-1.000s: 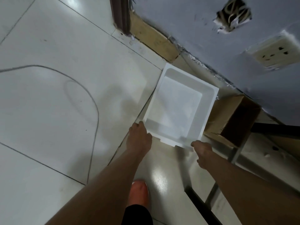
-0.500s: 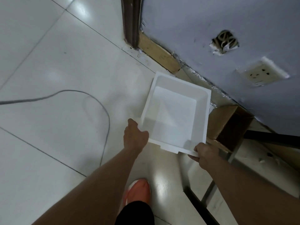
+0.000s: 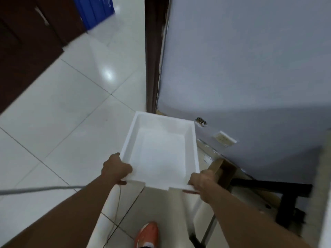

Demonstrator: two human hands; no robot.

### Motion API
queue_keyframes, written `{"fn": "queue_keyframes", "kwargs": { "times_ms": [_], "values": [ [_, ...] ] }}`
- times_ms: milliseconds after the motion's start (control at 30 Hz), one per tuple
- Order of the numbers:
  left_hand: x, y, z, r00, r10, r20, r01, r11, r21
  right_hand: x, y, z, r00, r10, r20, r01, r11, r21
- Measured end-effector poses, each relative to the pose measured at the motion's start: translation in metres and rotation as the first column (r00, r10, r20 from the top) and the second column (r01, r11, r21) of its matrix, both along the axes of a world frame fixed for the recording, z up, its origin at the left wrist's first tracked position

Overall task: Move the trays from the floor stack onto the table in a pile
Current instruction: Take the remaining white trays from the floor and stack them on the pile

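Observation:
A white, empty rectangular tray point(image 3: 161, 151) is held up off the floor in the middle of the head view. My left hand point(image 3: 115, 169) grips its near left corner, thumb over the rim. My right hand point(image 3: 202, 181) grips its near right corner the same way. The tray is roughly level, its open side up. No floor stack and no table top can be made out clearly; a pale edge at the far right point(image 3: 325, 176) is blurred.
A blue-grey wall point(image 3: 250, 68) with a socket point(image 3: 224, 139) stands ahead on the right. A cardboard box point(image 3: 223, 170) and a black frame point(image 3: 286, 196) sit beside the wall. A grey cable point(image 3: 35, 189) crosses the white tiled floor. An orange shoe point(image 3: 146, 233) is below.
Both hands have closed on the tray's near corners and raised it off the floor. The view has tilted upward, so more wall and door frame show.

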State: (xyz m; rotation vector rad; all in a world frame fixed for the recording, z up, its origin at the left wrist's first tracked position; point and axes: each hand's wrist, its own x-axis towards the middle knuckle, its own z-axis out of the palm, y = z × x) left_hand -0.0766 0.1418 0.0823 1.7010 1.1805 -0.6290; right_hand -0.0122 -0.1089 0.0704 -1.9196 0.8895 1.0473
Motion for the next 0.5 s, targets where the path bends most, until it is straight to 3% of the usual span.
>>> {"fn": "queue_keyframes", "kwargs": {
  "times_ms": [100,267,500],
  "values": [
    [-0.016,0.006,0.072,0.999,0.025,0.035,-0.026,0.999,0.032,-0.003,0.008,0.076,0.998,0.041,0.052,-0.041,0.999,0.004],
    [-0.051,-0.005,0.192,0.982,0.037,0.187,-0.061,0.990,0.127,-0.006,0.015,0.202,0.950,0.255,0.181,-0.244,0.966,-0.082],
    [-0.091,-0.068,0.343,0.921,0.062,0.384,-0.127,0.981,0.144,-0.039,-0.035,0.348,0.868,0.247,0.431,-0.199,0.968,-0.155]
  ]
}}
